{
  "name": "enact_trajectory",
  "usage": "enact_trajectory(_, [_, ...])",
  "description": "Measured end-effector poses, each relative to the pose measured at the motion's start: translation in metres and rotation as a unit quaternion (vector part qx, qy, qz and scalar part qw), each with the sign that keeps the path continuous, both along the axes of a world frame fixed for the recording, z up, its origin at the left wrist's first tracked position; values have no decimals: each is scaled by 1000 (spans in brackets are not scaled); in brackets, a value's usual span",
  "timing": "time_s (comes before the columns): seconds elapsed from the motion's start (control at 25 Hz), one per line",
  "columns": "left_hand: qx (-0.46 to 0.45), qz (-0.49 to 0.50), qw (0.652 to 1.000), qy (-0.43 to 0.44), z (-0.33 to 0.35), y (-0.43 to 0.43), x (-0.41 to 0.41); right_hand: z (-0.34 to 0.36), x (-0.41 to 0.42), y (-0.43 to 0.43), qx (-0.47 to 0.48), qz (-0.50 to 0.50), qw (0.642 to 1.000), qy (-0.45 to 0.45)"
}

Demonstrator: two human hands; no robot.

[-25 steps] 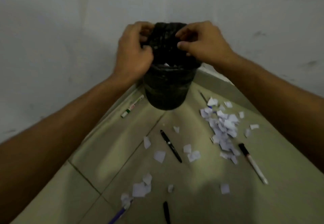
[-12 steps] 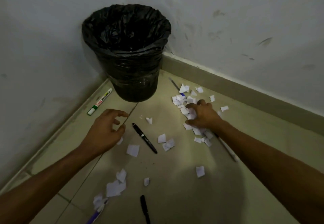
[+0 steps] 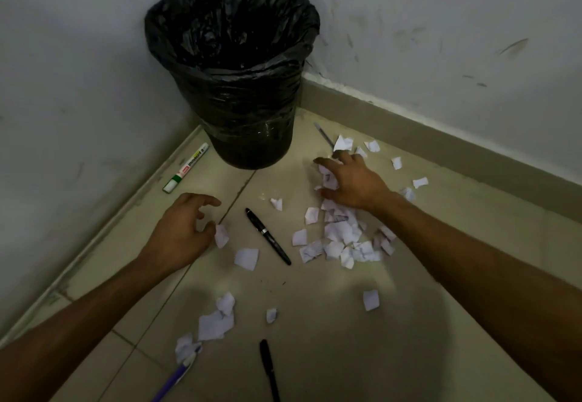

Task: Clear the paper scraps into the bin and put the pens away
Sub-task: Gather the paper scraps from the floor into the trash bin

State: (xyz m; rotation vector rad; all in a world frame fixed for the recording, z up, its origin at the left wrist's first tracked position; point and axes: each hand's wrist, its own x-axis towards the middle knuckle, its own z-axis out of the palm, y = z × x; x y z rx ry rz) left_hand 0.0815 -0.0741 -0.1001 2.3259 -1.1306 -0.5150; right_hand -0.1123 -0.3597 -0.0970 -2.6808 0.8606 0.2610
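A bin [image 3: 242, 86] lined with a black bag stands in the room's corner. White paper scraps [image 3: 341, 234] lie scattered over the floor tiles, thickest at the right. My right hand [image 3: 352, 181] rests on that pile, fingers curled over several scraps. My left hand [image 3: 182, 228] hovers low at the left, fingers spread, its thumb touching one scrap [image 3: 221, 235]. A black pen [image 3: 267, 235] lies between my hands. A second black pen [image 3: 269, 368] and a purple pen [image 3: 174, 381] lie near the bottom edge. A white marker [image 3: 185, 168] lies along the left wall.
A thin grey pen [image 3: 324, 134] lies right of the bin, partly under scraps. Walls close the space at left and back, with a skirting board [image 3: 441, 146] along the right. More scraps [image 3: 217, 323] lie near the purple pen.
Both hands left the bin's rim and came down to the floor. My right hand has since raked scraps together on the pile; my left hand stays low by a scrap.
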Motion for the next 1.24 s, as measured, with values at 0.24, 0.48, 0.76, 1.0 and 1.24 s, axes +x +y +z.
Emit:
enact_trajectory(0.24, [115, -94, 988, -40, -20, 11, 0, -15, -23, 64, 55, 98, 993, 44])
enact_trajectory(0.48, [230, -207, 945, -104, -25, 9, -38, -3, -80, 69, 37, 16, 995, 93])
enact_trajectory(0.76, [170, -232, 958, -19, -1, 27, -61, 4, -87, 102, 90, 41, 993, 67])
enact_trajectory(1.0, [268, -277, 921, -50, -4, 77, -54, 3, -130, 109, 89, -21, 970, 227])
enact_trajectory(1.24, [131, -169, 977, -1, -27, 44, -62, -13, -104, 138, 142, -8, 990, 7])
